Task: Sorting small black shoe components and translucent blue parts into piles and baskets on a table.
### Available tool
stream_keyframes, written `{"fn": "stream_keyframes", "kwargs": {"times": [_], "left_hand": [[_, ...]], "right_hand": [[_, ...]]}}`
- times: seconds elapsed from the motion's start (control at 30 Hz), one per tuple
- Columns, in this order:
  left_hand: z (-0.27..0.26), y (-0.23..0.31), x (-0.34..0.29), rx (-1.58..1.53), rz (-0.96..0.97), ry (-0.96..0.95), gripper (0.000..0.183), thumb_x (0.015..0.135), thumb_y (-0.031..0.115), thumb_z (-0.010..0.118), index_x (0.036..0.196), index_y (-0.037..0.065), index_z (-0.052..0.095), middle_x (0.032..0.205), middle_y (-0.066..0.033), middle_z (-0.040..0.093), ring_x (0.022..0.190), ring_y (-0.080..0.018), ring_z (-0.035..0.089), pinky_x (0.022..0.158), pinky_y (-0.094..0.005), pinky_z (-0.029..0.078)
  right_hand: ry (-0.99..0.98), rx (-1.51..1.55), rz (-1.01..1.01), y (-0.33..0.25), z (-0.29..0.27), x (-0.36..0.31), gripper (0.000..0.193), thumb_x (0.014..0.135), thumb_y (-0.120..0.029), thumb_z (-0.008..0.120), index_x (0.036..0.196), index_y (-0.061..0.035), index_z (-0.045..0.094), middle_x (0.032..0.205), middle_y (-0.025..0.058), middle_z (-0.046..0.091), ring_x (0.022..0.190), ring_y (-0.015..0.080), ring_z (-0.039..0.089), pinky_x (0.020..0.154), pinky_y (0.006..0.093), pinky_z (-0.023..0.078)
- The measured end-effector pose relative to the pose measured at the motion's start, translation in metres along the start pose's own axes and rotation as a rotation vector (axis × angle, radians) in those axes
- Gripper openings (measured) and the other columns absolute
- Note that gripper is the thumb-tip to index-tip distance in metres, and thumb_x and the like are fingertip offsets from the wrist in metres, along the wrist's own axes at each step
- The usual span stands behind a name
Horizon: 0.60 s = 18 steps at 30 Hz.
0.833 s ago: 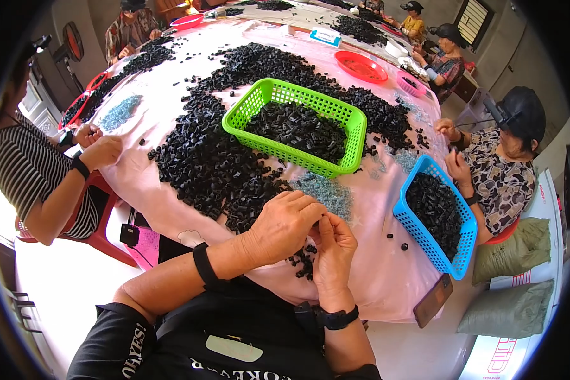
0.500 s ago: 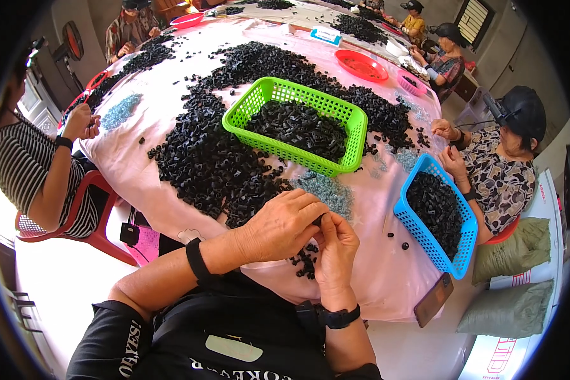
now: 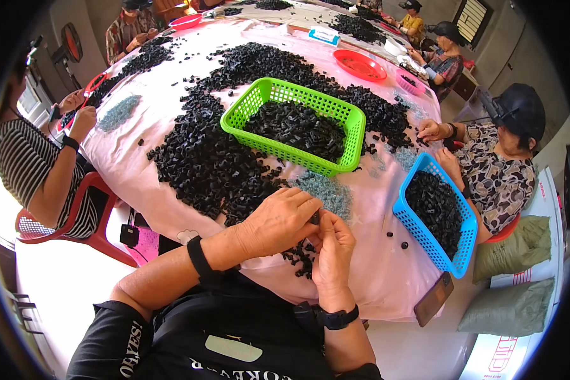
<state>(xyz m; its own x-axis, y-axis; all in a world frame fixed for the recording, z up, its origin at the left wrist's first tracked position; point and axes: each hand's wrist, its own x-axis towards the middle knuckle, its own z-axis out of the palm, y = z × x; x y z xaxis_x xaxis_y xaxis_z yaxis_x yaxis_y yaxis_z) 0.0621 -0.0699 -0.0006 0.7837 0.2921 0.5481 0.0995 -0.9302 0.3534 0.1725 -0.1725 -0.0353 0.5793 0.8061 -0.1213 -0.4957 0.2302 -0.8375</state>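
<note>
Over the near edge of the table, my left hand [image 3: 275, 218] and my right hand [image 3: 334, 250] meet at their fingertips. The left thumb and fingers pinch a small black plastic piece [image 3: 315, 217]. My right thumb and forefinger press together against its near side; whatever they hold is too small to make out. Just beyond the hands lies a heap of tiny clear bluish pieces [image 3: 328, 195]. A big pile of black plastic pieces [image 3: 202, 161] spreads to the left, and a few more black pieces [image 3: 301, 258] lie under my wrists.
A green basket [image 3: 357, 139] of black pieces stands ahead. To the right are a blue basket [image 3: 418, 235], also filled, and a phone [image 3: 434, 300] at the table edge. A red tray [image 3: 361, 66] sits farther off. Co-workers sit left, right and at the far end.
My joined hands have shifted very slightly to the left, and the black piece shows more between the fingers. The left co-worker's hands moved away from their body; the right co-worker's hands lowered toward the table.
</note>
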Motion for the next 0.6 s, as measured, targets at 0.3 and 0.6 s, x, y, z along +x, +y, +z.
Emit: {"fn": "stream_keyframes", "kwargs": {"times": [0.3, 0.6], "left_hand": [[-0.003, 0.003, -0.001, 0.0, 0.021, 0.008, 0.048, 0.075, 0.012, 0.076, 0.116, -0.005, 0.058, 0.097, -0.0173, 0.063, 0.09, -0.0357, 0.062, 0.084, -0.0438, 0.051], [-0.016, 0.003, 0.005, -0.152, -0.018, -0.023, 0.033, 0.081, 0.007, 0.07, 0.11, -0.007, 0.061, 0.09, -0.0191, 0.063, 0.085, -0.0382, 0.063, 0.077, -0.044, 0.053]], "right_hand": [[-0.096, -0.1, -0.047, 0.009, -0.012, 0.003, 0.017, 0.1, -0.011, 0.062, 0.106, 0.0029, 0.07, 0.091, 0.0018, 0.067, 0.077, 0.0074, 0.061, 0.073, 0.0226, 0.054], [-0.082, -0.146, -0.068, 0.005, -0.007, 0.001, 0.019, 0.101, -0.013, 0.061, 0.106, 0.0033, 0.069, 0.09, 0.0043, 0.07, 0.077, 0.0098, 0.066, 0.069, 0.024, 0.055]]}}
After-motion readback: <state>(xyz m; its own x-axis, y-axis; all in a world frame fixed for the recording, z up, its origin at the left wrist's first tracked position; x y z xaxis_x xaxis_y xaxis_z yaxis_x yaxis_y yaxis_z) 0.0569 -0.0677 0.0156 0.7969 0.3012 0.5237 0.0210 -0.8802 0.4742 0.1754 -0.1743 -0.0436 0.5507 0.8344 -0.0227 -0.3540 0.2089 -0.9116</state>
